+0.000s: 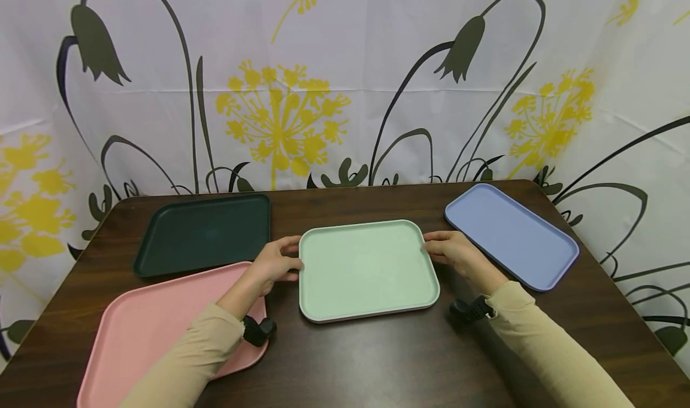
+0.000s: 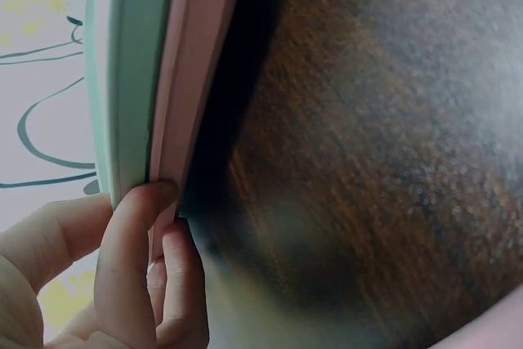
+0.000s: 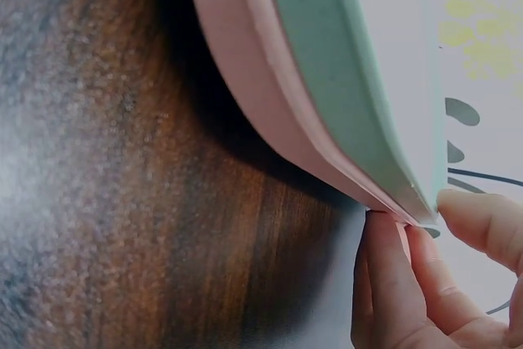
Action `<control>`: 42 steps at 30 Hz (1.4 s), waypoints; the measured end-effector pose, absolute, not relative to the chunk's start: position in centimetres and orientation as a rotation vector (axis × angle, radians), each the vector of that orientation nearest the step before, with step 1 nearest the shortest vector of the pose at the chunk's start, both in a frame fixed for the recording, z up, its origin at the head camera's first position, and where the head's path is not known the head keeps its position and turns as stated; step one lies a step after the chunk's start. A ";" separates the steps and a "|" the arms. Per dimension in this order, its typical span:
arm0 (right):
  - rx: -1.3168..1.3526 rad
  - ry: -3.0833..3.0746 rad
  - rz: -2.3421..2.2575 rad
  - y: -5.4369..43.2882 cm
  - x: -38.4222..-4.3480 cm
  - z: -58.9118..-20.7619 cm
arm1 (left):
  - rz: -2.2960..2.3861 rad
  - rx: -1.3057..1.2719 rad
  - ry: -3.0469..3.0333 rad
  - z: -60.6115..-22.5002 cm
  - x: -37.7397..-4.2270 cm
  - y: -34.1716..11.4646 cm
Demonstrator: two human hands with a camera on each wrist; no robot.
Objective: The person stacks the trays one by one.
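While the pale green tray (image 1: 372, 270), stacked on a pink tray (image 2: 198, 30), stretches its long axis left to right mid-scene, the left hand (image 1: 277, 265) and right hand (image 1: 454, 250) — neither clearly nearer — pinch its opposite short ends.

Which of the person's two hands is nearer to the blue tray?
The right hand, just left of the blue tray, holding the right edge of the mint-green tray. The left hand is farther, at that tray's opposite edge.

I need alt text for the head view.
A left hand and right hand hold a pale green tray by opposite ends over a brown table. Left: dark green tray, pink tray; right: blue tray.
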State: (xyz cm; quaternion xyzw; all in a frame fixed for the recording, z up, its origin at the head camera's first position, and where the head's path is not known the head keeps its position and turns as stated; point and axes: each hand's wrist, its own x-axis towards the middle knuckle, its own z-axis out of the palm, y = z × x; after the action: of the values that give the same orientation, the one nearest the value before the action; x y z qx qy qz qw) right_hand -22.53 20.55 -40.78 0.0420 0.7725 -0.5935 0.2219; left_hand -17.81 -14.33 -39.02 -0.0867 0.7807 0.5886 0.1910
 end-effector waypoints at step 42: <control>0.022 2.057 -1.799 27.7 -22.7 -39.2 | 1.567 -0.263 2.239 -38.8 -17.8 -14.6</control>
State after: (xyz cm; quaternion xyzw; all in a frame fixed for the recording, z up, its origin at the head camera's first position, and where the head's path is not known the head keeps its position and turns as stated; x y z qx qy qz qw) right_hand -22.65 27.74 -39.22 0.0079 0.7370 -0.6445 0.2032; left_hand -17.85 -14.56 -38.76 -0.0940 0.7995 0.5597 0.1967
